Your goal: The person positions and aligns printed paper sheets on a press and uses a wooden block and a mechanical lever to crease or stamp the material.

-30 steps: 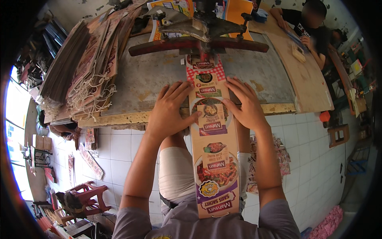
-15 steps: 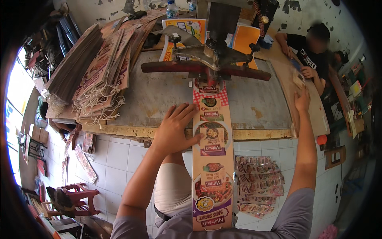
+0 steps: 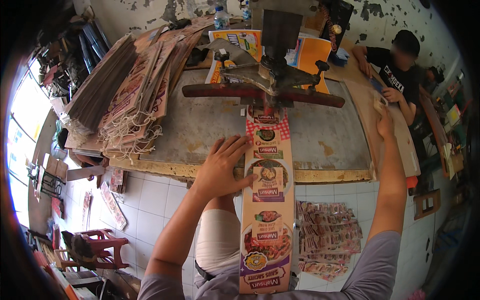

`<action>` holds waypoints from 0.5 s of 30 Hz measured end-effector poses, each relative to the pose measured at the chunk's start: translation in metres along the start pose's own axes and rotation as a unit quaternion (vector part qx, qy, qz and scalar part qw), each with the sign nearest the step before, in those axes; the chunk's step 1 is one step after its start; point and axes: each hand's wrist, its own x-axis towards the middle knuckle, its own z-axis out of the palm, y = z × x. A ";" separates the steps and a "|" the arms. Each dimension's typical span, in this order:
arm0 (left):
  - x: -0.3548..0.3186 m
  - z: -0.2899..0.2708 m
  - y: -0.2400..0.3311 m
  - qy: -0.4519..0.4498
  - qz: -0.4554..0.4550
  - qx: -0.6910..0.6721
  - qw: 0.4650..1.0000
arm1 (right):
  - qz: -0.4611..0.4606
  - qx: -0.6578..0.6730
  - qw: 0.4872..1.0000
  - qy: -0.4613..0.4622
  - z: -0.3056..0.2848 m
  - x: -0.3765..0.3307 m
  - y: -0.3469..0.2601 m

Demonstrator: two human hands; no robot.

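My left hand lay flat, fingers spread, on the long printed cardboard strip | strip ran 12 to 6 across the worn grey counter edge | right hand at 2, pinching a small pale piece.

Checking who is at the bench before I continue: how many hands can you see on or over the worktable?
4. The left hand presses the long printed strip; the right hand reaches the table's right side; a co-worker's two hands rest at the far right corner. Others may be hidden.
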 end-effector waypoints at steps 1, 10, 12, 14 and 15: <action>0.000 0.000 0.000 0.002 0.000 -0.002 1.000 | 0.003 0.022 1.000 -0.007 -0.001 0.002 0.001; 0.000 -0.002 0.001 0.005 -0.001 -0.011 1.000 | -0.048 0.068 0.997 0.002 -0.023 -0.007 -0.001; 0.004 0.000 0.002 0.008 0.006 -0.025 1.000 | -0.070 0.158 0.985 0.005 -0.033 -0.017 0.018; 0.001 -0.001 0.000 0.007 0.003 -0.020 1.000 | -0.100 0.264 0.959 -0.027 -0.039 -0.040 -0.002; 0.001 -0.001 0.000 0.009 0.005 -0.019 1.000 | -0.139 0.284 0.949 0.004 -0.048 -0.057 -0.012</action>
